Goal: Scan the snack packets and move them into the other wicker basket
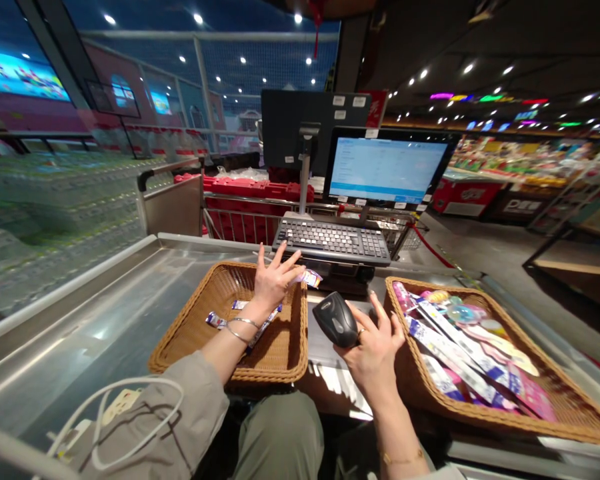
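My left hand [274, 279] hovers over the left wicker basket [190, 333] with its fingers spread wide. A small purple-and-white packet [309, 277] sits right at its fingertips, over the basket's far right corner; I cannot tell whether they touch. A few similar packets [216, 321] lie in this basket. My right hand [375, 350] grips a black barcode scanner [334, 319] between the two baskets, with some fingers lifted. To its right, the right wicker basket [555, 400] holds several long colourful packaged items [460, 353].
Behind the baskets are a black keyboard [333, 239] and a lit till screen [386, 169], with a second monitor's back [300, 127] further left. The steel counter [105, 313] stretches to the left. A white cable and power strip [123, 407] lie at the lower left. Red shopping baskets [245, 190] stand beyond the rail.
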A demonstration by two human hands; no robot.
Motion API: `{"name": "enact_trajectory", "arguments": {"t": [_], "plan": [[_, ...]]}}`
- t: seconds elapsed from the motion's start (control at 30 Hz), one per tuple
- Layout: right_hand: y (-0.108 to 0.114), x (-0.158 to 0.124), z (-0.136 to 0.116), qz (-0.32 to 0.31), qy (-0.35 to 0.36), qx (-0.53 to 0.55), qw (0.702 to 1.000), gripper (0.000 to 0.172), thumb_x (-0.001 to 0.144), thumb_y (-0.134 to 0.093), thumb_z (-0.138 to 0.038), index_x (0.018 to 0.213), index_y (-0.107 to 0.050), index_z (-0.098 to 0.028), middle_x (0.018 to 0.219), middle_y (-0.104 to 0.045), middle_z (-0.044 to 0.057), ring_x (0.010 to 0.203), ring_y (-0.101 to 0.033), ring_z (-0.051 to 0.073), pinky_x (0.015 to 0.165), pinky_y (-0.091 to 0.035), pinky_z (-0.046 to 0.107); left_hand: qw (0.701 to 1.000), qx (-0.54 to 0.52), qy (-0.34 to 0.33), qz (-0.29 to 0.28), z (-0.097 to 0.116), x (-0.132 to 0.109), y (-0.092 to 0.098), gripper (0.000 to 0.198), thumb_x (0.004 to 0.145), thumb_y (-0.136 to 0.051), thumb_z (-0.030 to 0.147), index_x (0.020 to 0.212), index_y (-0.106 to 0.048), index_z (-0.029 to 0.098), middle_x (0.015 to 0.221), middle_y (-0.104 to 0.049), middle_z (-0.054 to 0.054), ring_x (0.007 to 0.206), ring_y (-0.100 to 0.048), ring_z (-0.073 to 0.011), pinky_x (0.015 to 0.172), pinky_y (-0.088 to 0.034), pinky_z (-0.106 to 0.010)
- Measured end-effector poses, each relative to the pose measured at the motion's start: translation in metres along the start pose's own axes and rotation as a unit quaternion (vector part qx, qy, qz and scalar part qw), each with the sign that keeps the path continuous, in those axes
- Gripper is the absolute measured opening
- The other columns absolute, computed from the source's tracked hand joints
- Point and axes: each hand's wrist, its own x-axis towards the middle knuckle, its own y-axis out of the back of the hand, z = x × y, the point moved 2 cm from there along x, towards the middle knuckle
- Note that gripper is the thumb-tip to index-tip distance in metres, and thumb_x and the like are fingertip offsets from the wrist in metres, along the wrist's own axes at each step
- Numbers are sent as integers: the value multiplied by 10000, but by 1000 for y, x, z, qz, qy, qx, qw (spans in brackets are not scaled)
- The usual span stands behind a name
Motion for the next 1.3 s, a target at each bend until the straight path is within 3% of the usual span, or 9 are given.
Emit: {"name": "enact_trajectory", "arguments": {"t": [0.33, 0.63, 0.87, 1.3], "plan": [[8, 6, -13, 4, -29, 43, 999, 61, 766, -614, -244, 793, -668, -250, 1141, -715, -12, 1368, -404, 313, 1099, -163, 548, 1000, -7, 11, -8, 0, 0, 1, 215, 960, -541, 327, 1088, -712, 340, 1332, -621, -12, 1409, -369, -313, 1152, -63, -733], [5, 4, -8, 15, -20, -8, 1000, 32, 732, -617, -243, 746, -645, -237, 1234, -676, 23, 1375, -388, 319, 1076, -205, 541, 1000, 13, 3, -8, 1, -3, 0, 197, 949, -558, 343, 1069, -715, 337, 1328, -625, -7, 1398, -389, -315, 1161, -50, -721], [3, 3, -7, 21, -36, -13, 999, 142, 719, -631, -239, 854, -673, -251, 1255, -665, 18, 1374, -387, 326, 1069, -212, 539, 1000, -2, 2, -16, 3, -5, -1, 201, 940, -572, 357, 1084, -708, 322, 1308, -641, -21, 1389, -404, -327, 1153, -61, -737], [1, -2, 4, 1, -4, -6, 1000, 102, 716, -669, -280, 817, -671, -262, 1210, -687, -4, 1395, -357, 305, 1087, -166, 529, 999, 2, -34, -43, 3, -10, -7, 263, 958, -522, 199, 1150, -670, 301, 1358, -598, -19, 1424, -332, -312, 1159, -41, -736]]}}
